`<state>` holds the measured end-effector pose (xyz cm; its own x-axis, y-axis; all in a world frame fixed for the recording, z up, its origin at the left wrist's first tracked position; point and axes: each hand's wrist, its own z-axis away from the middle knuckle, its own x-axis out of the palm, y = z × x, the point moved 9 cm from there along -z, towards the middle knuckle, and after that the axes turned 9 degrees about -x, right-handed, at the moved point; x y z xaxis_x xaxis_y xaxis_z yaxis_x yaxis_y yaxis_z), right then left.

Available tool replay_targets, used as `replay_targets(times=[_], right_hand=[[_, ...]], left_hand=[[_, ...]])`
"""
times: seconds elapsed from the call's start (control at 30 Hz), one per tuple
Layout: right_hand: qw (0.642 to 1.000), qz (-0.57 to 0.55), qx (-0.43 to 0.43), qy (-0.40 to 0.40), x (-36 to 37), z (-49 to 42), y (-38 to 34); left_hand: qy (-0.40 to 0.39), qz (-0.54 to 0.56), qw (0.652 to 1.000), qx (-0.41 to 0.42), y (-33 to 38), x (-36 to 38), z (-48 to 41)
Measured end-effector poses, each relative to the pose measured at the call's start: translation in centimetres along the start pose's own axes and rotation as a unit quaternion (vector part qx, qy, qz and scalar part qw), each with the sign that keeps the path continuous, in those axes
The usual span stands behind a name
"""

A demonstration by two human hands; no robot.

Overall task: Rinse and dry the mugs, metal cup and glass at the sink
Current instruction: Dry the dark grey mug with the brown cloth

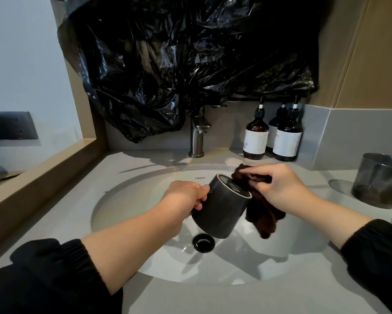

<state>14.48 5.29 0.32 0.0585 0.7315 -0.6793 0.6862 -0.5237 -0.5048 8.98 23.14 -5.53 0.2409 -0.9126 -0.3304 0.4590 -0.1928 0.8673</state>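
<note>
Matte dark-grey mug (220, 209), pale ring on its upper end, sits in the air just above the drain (203, 242). Left hand (186, 196) grips its handle side, fingers curled. Right hand (281, 186) pinches a brown cloth (263, 214) against the ringed end. Long axis tilted: ringed end up and away from the drain, other end toward it.

mug (220, 211) handle hidden (left grip (186, 196)), glass (380, 180) cropped right

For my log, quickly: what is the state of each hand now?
Left hand: closed, holding the dark grey ceramic mug.
Right hand: closed, holding the dark brown cloth.
</note>
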Motion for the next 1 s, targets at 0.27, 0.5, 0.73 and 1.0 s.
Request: replay_targets(times=[0.27, 0.5, 0.73, 1.0], right_hand=[[0.993, 0.037, -0.105, -0.041, 1.0, 0.7, -4.1], [0.970, 0.016, -0.160, 0.182, -4.3, 1.4, -5.8], [0.918, 0.193, -0.346, -0.034, 1.8, 2.9, -9.0], [0.988, 0.151, -0.020, 0.020, -0.9, 0.4, -0.4]], left_hand=[[-0.024, 0.100, 0.995, -0.014, -0.8, -0.6, -0.5], [-0.099, 0.234, 0.964, -0.073, -1.9, 0.0, -1.1], [-0.135, 0.331, 0.931, -0.072, -1.3, -0.2, -1.0], [-0.138, 0.411, 0.897, -0.084, -1.4, -1.1, -1.0]])
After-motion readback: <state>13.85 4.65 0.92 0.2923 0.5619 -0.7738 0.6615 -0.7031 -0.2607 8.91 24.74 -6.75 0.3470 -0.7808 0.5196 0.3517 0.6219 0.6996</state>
